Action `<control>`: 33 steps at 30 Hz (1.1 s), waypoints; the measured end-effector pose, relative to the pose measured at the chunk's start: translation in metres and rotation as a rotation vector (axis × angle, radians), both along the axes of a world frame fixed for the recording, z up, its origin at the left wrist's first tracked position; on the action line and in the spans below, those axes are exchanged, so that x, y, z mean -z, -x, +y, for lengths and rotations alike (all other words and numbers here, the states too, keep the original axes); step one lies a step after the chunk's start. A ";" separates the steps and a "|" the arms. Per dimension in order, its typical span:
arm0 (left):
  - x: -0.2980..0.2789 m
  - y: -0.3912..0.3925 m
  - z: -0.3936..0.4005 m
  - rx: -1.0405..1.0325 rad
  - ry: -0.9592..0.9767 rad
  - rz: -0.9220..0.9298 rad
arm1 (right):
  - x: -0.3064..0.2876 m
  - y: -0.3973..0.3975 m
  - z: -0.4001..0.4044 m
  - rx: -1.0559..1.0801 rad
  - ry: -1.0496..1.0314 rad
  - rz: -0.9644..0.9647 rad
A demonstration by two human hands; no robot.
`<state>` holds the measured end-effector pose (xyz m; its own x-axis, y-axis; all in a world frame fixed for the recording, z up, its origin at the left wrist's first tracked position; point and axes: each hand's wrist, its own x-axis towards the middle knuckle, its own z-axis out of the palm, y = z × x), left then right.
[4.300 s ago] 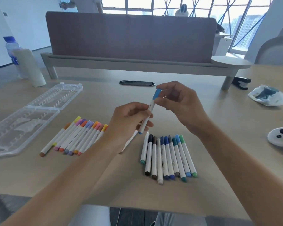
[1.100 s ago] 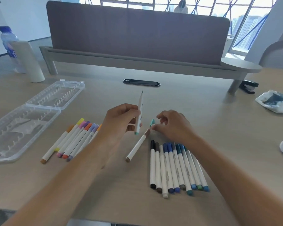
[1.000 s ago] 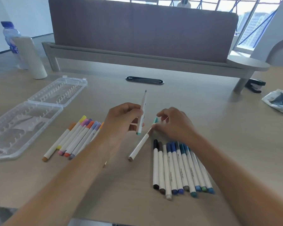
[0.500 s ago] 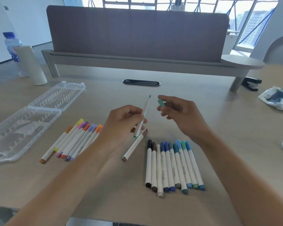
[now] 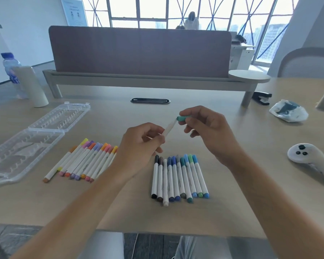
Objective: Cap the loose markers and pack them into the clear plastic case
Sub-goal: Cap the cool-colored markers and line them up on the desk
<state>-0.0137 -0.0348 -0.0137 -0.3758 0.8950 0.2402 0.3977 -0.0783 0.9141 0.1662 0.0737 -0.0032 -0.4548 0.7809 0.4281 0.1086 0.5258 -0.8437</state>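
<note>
Teal cap meeting the tip of a white marker, held up over the worktop.

From the head camera: the left hand (image 5: 140, 144) has its grip closed round the lower barrel of the marker (image 5: 169, 128), tilted up to the right; the right hand (image 5: 208, 128) pinches the teal cap (image 5: 181, 118) between thumb and fingertips, right at the marker's tip. On the worktop (image 5: 232, 202), a row of warm-coloured markers (image 5: 82, 161) lies to the left and a row of blue and dark markers (image 5: 178, 178) lies under the hands. The clear case (image 5: 32, 139) sits open at far left, near the warm row.
</note>
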 end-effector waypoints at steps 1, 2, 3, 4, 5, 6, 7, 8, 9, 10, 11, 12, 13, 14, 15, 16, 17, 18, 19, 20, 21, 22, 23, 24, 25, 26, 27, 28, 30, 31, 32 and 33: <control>0.001 -0.002 -0.001 0.002 -0.004 0.026 | 0.000 -0.003 -0.002 0.001 -0.027 -0.031; 0.002 -0.003 -0.002 0.008 -0.006 0.049 | -0.001 -0.006 -0.003 0.004 -0.055 -0.066; 0.002 -0.004 -0.003 0.016 -0.004 0.063 | -0.001 -0.007 -0.004 0.006 -0.082 -0.101; 0.002 -0.006 -0.005 0.025 -0.002 0.068 | -0.002 -0.009 -0.006 0.008 -0.110 -0.137; 0.002 -0.007 -0.006 0.036 0.000 0.063 | -0.003 -0.010 -0.007 0.011 -0.138 -0.167; 0.002 -0.009 -0.008 0.048 0.004 0.050 | -0.003 -0.010 -0.009 0.016 -0.159 -0.182; 0.001 -0.011 -0.010 0.063 0.007 0.019 | -0.003 -0.010 -0.011 0.020 -0.168 -0.178; 0.000 -0.013 -0.012 0.083 0.009 -0.031 | -0.003 -0.009 -0.013 0.025 -0.163 -0.154; -0.001 -0.014 -0.014 0.106 0.010 -0.088 | -0.003 -0.008 -0.015 0.028 -0.144 -0.113; -0.001 -0.016 -0.016 0.127 0.014 -0.138 | -0.003 -0.007 -0.017 0.031 -0.113 -0.065; -0.001 -0.017 -0.018 0.145 0.016 -0.177 | -0.003 -0.005 -0.020 0.034 -0.076 -0.018; -0.001 -0.018 -0.019 0.157 0.017 -0.211 | -0.003 -0.004 -0.022 0.036 -0.047 0.017; 0.000 -0.018 -0.020 0.164 0.015 -0.242 | -0.003 -0.003 -0.023 0.044 -0.036 0.035; 0.001 -0.018 -0.021 0.165 0.017 -0.274 | -0.003 -0.002 -0.024 0.055 -0.042 0.043; 0.002 -0.018 -0.021 0.163 0.021 -0.308 | -0.002 0.000 -0.024 0.065 -0.052 0.047; 0.004 -0.018 -0.022 0.160 0.025 -0.345 | -0.001 0.000 -0.025 0.074 -0.061 0.053; 0.005 -0.017 -0.022 0.156 0.024 -0.379 | -0.001 0.001 -0.027 0.081 -0.069 0.058; 0.006 -0.017 -0.023 0.151 0.020 -0.406 | -0.001 0.002 -0.028 0.086 -0.076 0.058; 0.007 -0.017 -0.023 0.143 0.016 -0.424 | -0.001 0.003 -0.030 0.091 -0.083 0.056; 0.008 -0.016 -0.023 0.137 0.015 -0.436 | -0.001 0.005 -0.031 0.095 -0.091 0.052; 0.009 -0.016 -0.024 0.132 0.015 -0.443 | 0.000 0.006 -0.033 0.100 -0.099 0.045; 0.010 -0.016 -0.024 0.128 0.019 -0.449 | 0.000 0.008 -0.034 0.106 -0.107 0.035; 0.011 -0.016 -0.024 0.120 0.022 -0.453 | 0.001 0.009 -0.036 0.112 -0.116 0.025; 0.012 -0.015 -0.025 0.111 0.023 -0.458 | 0.001 0.010 -0.037 0.116 -0.120 0.019; 0.013 -0.015 -0.025 0.103 0.024 -0.465 | 0.002 0.011 -0.039 0.117 -0.120 0.016; 0.014 -0.014 -0.026 0.100 0.025 -0.473 | 0.003 0.012 -0.040 0.119 -0.120 0.014; 0.015 -0.014 -0.026 0.099 0.027 -0.478 | 0.004 0.012 -0.041 0.123 -0.121 0.010; 0.016 -0.015 -0.026 0.099 0.028 -0.484 | 0.005 0.012 -0.041 0.128 -0.119 0.007; 0.017 -0.016 -0.025 0.091 0.025 -0.492 | 0.006 0.013 -0.042 0.135 -0.106 0.014; 0.017 -0.016 -0.024 0.084 0.026 -0.493 | 0.006 0.013 -0.042 0.140 -0.102 0.018; 0.017 -0.017 -0.024 0.079 0.027 -0.491 | 0.006 0.013 -0.042 0.144 -0.102 0.021; 0.017 -0.017 -0.023 0.072 0.026 -0.484 | 0.005 0.013 -0.042 0.147 -0.104 0.024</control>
<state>0.0034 -0.0575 -0.0304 -0.3754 0.9264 0.0304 -0.0793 -0.0648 0.9947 0.1534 0.0319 -0.0086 -0.3278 0.7893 0.5193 0.1715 0.5902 -0.7888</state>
